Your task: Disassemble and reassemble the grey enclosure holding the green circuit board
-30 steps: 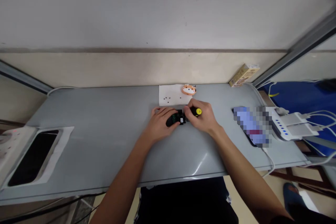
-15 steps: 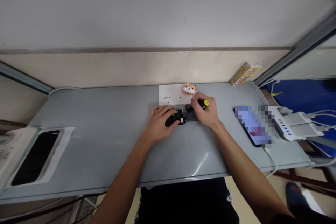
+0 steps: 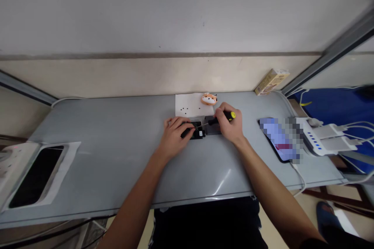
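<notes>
A small black electronic device with a dark green circuit board (image 3: 197,128) and a white label lies on the desk. My left hand (image 3: 174,137) grips its left end, the fingers over the top and the thumb largely hidden. In my right hand (image 3: 229,124) is a screwdriver (image 3: 212,121) with a black handle and a yellow end, held in a closed grip. Its thin shaft points left, and the tip is at the board close to my left fingertips. Under the screwdriver, a flat dark grey piece (image 3: 212,128) rests just right of the device.
Behind the hands lies white paper (image 3: 191,104) with several tiny dark bits and an orange animal-faced case (image 3: 209,99). A phone (image 3: 279,140), a white power strip (image 3: 321,140) and a carton (image 3: 271,81) stand right; another phone (image 3: 37,175) lies left.
My right hand has shifted slightly right, and more of the screwdriver's shaft shows. My left thumb has drawn back from the device's near edge, and the left fingers now sit closer to the tip.
</notes>
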`<state>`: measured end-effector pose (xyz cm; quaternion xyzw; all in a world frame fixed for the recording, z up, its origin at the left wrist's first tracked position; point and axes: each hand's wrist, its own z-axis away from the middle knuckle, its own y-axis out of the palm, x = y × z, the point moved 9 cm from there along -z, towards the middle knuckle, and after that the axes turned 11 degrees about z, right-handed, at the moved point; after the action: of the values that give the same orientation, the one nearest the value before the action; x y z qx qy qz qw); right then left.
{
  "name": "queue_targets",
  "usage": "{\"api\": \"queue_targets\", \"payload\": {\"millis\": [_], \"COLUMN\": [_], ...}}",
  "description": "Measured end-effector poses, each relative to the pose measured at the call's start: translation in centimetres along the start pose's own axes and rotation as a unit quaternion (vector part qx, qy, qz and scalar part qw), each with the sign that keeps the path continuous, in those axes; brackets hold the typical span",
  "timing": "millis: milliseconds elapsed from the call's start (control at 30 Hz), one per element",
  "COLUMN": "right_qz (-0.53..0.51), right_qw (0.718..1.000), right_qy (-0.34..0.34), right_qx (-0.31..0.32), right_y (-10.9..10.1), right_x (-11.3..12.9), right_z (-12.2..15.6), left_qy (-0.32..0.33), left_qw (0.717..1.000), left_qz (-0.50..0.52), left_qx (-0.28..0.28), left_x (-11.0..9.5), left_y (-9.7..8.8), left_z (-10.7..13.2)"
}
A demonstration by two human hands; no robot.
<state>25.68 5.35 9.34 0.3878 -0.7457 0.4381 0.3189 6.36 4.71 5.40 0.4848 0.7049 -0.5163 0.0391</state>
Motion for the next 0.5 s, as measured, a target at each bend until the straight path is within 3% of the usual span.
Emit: {"api": "queue_targets", "payload": {"millis": [167, 500], "right_qz": [-0.004, -0.032], "right_qw": [1.0, 0.995], "right_qy": [0.001, -0.01], "right_qx": [-0.001, -0.092], "right_y": [0.01, -0.63], "right_x": [-0.02, -0.35], "right_z": [0.01, 0.3], "left_qy": [0.022, 0.023], "left_qw": [0.999, 0.999], "left_qz": [-0.02, 0.003], "left_qx": [0.02, 0.028], "left_x": [-0.5, -0.93], "left_y": [0.23, 0.86], "left_z": [-0.04, -0.05]}}
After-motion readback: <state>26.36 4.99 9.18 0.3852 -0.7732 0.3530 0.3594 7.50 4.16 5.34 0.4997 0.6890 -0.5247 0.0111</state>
